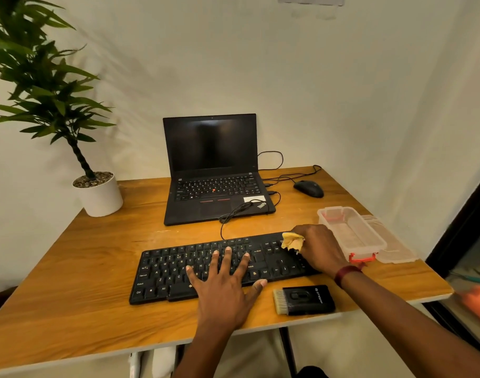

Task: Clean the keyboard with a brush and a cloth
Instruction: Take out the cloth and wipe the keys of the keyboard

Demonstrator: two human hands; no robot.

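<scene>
Yellow crumpled cloth point(292, 240), gripped in my right hand point(320, 249), at right end of black keyboard point(165, 271); left hand point(222, 290) flat on keys. Wiping step, I judge; next likely sweeps leftward.

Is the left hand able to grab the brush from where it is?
Probably yes. The brush lies near the thumb of the left hand, only bare table between them, and that hand rests flat on the keyboard, holding nothing.

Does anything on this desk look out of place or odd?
Nothing looks spilled or broken. The black keyboard's thin black cable loops across the open black laptop's palm rest, and the clear plastic box's loose lid lies right at the wooden desk's right edge, where it could slip off.
</scene>
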